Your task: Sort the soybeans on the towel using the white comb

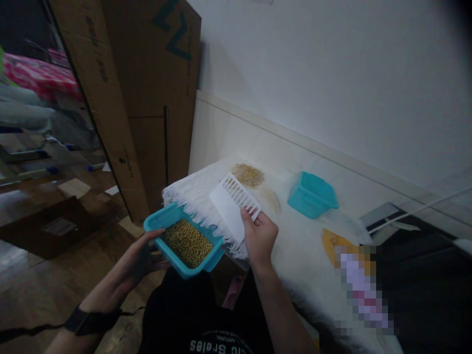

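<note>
My left hand (pixel 142 255) grips the near left side of a teal plastic tub (pixel 155 223) that is filled with small yellow-green beans (pixel 188 243); I hold it off the table's near edge. My right hand (pixel 260 235) is closed on a white slotted plastic scoop (pixel 230 201), raised above a white fringed cloth (pixel 199 189). A small heap of tan grains (pixel 249 174) lies on the cloth beyond the scoop.
A second teal tub (pixel 311 194) stands farther back on the white table. A yellow object (pixel 332 241) lies to the right beside a blurred patch. Tall cardboard boxes (pixel 147 93) lean on the left. A white wall runs behind.
</note>
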`<state>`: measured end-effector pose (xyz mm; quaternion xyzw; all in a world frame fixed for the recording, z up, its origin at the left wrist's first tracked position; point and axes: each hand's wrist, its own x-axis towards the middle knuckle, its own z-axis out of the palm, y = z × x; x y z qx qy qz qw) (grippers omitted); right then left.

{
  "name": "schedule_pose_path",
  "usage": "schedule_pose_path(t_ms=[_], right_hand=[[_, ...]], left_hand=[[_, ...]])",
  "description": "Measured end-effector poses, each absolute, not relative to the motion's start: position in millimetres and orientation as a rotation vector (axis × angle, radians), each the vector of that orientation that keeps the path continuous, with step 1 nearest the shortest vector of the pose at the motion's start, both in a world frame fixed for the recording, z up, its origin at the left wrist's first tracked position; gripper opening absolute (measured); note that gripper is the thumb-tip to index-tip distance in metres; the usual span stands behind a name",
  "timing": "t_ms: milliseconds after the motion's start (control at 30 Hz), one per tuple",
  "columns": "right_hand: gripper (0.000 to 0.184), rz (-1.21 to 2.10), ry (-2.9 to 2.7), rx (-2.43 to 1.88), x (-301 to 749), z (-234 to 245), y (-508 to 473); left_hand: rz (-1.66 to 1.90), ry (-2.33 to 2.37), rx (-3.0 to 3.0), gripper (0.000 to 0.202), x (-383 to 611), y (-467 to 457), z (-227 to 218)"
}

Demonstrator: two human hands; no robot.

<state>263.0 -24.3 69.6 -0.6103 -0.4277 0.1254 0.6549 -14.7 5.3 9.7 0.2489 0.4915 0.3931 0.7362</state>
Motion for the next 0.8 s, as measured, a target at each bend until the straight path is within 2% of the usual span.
schedule_pose_path(t_ms=[167,433,800], right_hand=[[0.045,0.278,-0.934,-1.436,299.8,70.2,-20.8],[0.048,0.248,-0.769,-1.472,373.7,67.2,-16.8],[0.046,0.180,-0.584,-1.483,441.5,53.7,-15.2]], left_hand=[[0.854,1.121,0.504,0.039,-6.7,5.8,9.1],[0.851,1.160,0.514,0.020,3.9,-3.0,29.5],[0.836,1.135,0.517,0.023,-0.2,-1.1,19.8]])
